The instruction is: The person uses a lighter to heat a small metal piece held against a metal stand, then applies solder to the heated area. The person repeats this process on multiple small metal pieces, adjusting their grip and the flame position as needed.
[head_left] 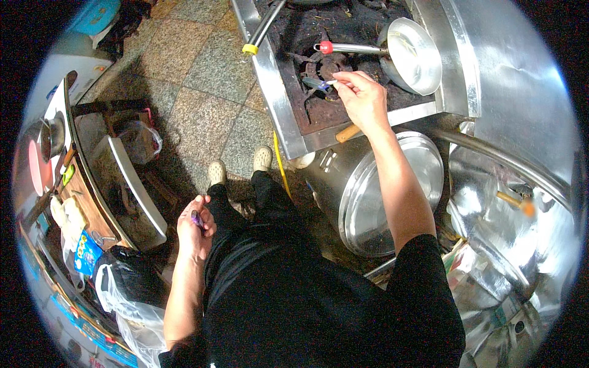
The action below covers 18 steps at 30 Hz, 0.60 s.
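Observation:
My right hand [362,101] pinches a small pale stick-like thing [332,82] over the front burner of the grimy stove [405,108]. A blue-purple glow [319,84], perhaps a flame, shows at its far end. Just beyond, a metal pan [414,56] rests on the stove, its red-tipped handle pointing left. My left hand [196,224] is closed on a small purple object [197,219], probably a lighter, low beside my leg.
A pot handle [264,27] with a yellow tip crosses the stove's left edge. A lidded steel pot [386,214] stands below the stove, beside a steel basin [491,227]. A cluttered cart [86,208] with bags lines the left. A yellow hose [279,159] runs down to the tiled floor [202,98].

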Each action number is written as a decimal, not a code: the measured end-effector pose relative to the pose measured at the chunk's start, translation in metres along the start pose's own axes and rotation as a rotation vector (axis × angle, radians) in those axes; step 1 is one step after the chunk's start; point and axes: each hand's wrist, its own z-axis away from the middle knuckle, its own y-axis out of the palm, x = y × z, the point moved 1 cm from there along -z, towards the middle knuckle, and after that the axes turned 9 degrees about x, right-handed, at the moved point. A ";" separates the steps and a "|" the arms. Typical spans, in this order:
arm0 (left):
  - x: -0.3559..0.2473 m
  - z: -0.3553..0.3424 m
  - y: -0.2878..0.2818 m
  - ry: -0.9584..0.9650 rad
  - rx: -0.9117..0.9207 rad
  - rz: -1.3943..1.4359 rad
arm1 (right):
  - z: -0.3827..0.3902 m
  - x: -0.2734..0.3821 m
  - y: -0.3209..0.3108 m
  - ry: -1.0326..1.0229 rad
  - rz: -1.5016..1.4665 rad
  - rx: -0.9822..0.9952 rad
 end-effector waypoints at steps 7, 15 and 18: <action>0.000 0.002 0.002 0.000 -0.005 0.011 | -0.001 0.001 -0.001 0.005 -0.047 -0.004; 0.001 0.000 0.000 0.010 0.005 0.027 | -0.001 0.006 -0.002 0.014 -0.022 -0.008; 0.001 0.000 0.000 0.011 0.004 0.012 | -0.001 0.007 -0.002 0.016 -0.009 -0.009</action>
